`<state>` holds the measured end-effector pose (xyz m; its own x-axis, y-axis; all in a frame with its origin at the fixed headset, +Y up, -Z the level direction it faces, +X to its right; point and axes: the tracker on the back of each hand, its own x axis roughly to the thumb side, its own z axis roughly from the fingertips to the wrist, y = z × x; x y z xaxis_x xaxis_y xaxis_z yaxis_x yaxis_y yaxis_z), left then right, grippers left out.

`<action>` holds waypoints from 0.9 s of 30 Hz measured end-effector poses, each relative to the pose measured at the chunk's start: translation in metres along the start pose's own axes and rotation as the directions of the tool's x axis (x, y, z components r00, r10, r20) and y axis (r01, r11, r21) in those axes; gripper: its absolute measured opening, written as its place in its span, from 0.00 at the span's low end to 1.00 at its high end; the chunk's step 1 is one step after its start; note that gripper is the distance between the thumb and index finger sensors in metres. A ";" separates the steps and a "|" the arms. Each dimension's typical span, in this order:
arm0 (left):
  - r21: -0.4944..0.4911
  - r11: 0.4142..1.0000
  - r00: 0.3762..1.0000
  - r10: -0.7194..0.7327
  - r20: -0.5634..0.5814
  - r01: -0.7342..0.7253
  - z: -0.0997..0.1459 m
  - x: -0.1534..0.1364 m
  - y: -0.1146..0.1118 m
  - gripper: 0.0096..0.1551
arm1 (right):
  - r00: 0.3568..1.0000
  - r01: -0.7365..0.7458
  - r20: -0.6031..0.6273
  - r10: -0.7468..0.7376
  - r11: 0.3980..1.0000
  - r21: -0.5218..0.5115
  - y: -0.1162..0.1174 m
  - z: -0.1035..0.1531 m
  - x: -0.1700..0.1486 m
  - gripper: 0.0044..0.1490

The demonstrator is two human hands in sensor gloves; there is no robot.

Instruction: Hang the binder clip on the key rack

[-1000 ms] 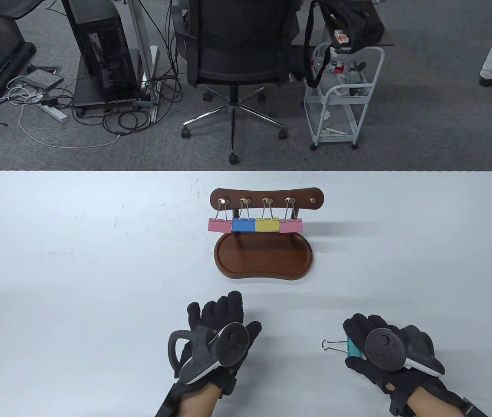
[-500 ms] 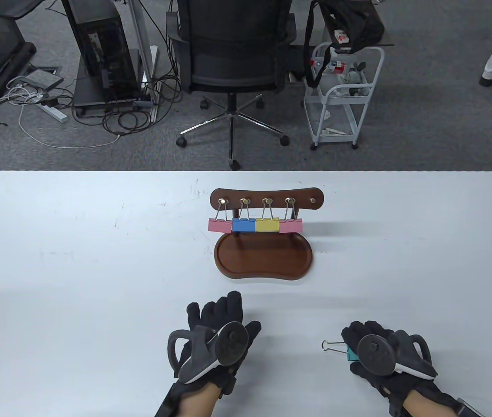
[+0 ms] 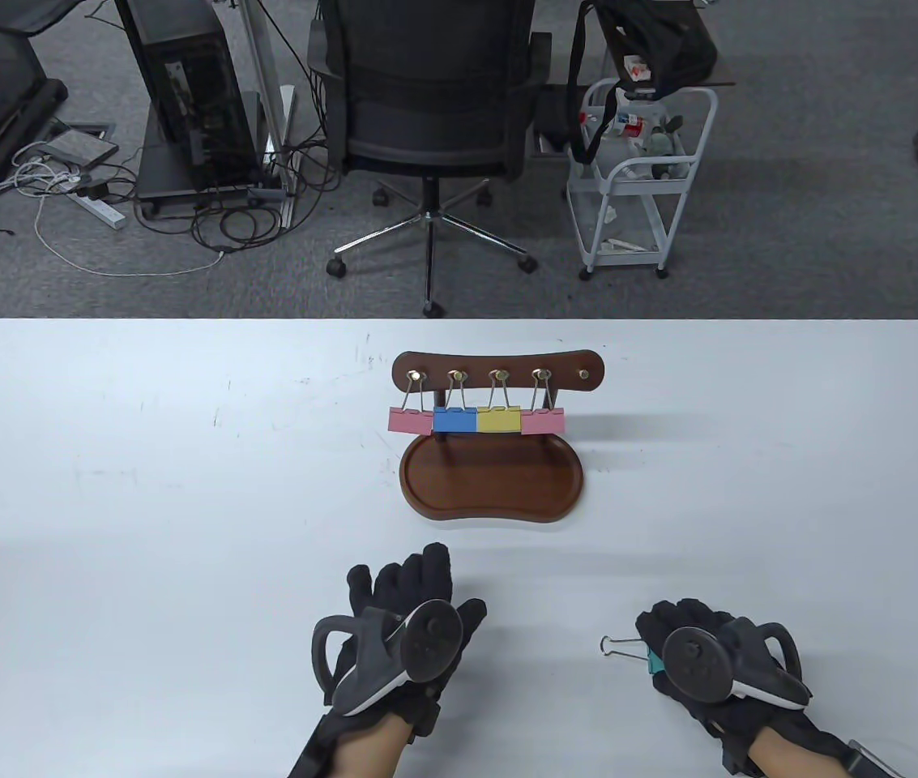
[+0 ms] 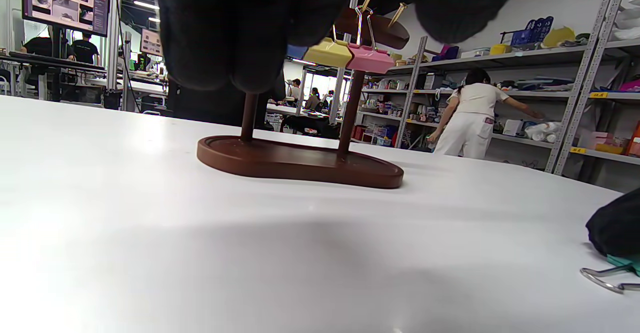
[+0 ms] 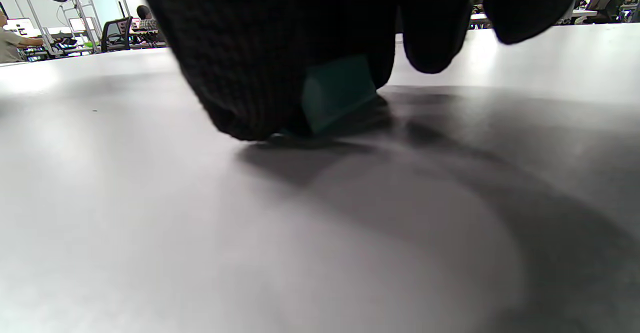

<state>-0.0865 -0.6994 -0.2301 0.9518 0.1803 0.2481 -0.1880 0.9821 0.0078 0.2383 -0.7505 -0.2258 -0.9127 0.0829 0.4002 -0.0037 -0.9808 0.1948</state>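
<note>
- Table (image 3: pixel 143 486): bare surface between key rack (image 3: pixel 499 369) and both hands.
- Hung clips: four; fifth peg (image 3: pixel 585 374) bare.
- Right hand (image 3: pixel 702 648): grip grasping teal binder clip (image 3: pixel 651 660).
- Left hand (image 3: pixel 402 624): released, flat.

Teal binder clip (image 3: pixel 653 661); brown key rack (image 3: pixel 499 369); white table (image 3: pixel 143 486).

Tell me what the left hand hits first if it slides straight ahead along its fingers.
Probably the tray base of the key rack. The left hand rests on the table, fingers aimed up and slightly right toward the base's front rim. Bare table lies between; exact heading is uncertain.
</note>
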 end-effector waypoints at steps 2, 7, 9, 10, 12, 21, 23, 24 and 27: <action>0.000 1.000 1.000 0.000 0.000 0.000 0.000 0.000 0.000 0.50 | 1.000 -0.002 0.001 0.002 1.000 -0.002 0.000 0.000 0.000 0.48; 0.001 1.000 1.000 0.002 0.000 -0.002 0.000 0.000 0.000 0.50 | 1.000 -0.005 0.007 0.006 1.000 -0.018 0.000 -0.001 0.000 0.47; 0.001 1.000 1.000 0.002 0.000 -0.002 0.000 0.000 0.000 0.50 | 1.000 -0.009 0.008 0.009 1.000 -0.023 0.000 -0.001 0.000 0.47; 0.002 1.000 1.000 0.003 0.000 -0.003 0.000 0.000 0.000 0.50 | 1.000 -0.009 0.010 0.009 1.000 -0.029 0.000 -0.001 0.000 0.47; 0.001 1.000 1.000 0.002 0.000 -0.002 0.000 0.000 0.000 0.50 | 1.000 -0.007 0.011 0.007 0.999 -0.035 0.000 -0.002 0.000 0.47; 0.003 1.000 1.000 0.003 0.001 -0.003 0.000 0.000 0.001 0.50 | 1.000 0.007 0.002 -0.007 0.997 -0.078 -0.014 -0.004 0.002 0.47; 0.004 1.000 1.000 0.004 0.002 -0.004 0.000 0.000 0.000 0.50 | 1.000 0.011 0.002 -0.011 0.995 -0.094 -0.018 -0.004 0.003 0.46; 0.004 1.000 1.000 0.005 0.002 -0.005 0.000 0.000 0.000 0.50 | 1.000 0.015 0.002 -0.015 0.994 -0.104 -0.021 -0.004 0.003 0.46; 0.003 1.000 1.000 0.007 0.002 -0.007 0.000 0.000 0.000 0.50 | 0.999 0.032 -0.001 -0.032 0.992 -0.126 -0.028 -0.004 0.003 0.46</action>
<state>-0.0862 -0.6990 -0.2303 0.9500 0.1874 0.2499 -0.1957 0.9806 0.0086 0.2337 -0.7236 -0.2334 -0.9126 0.1144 0.3926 -0.0841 -0.9921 0.0934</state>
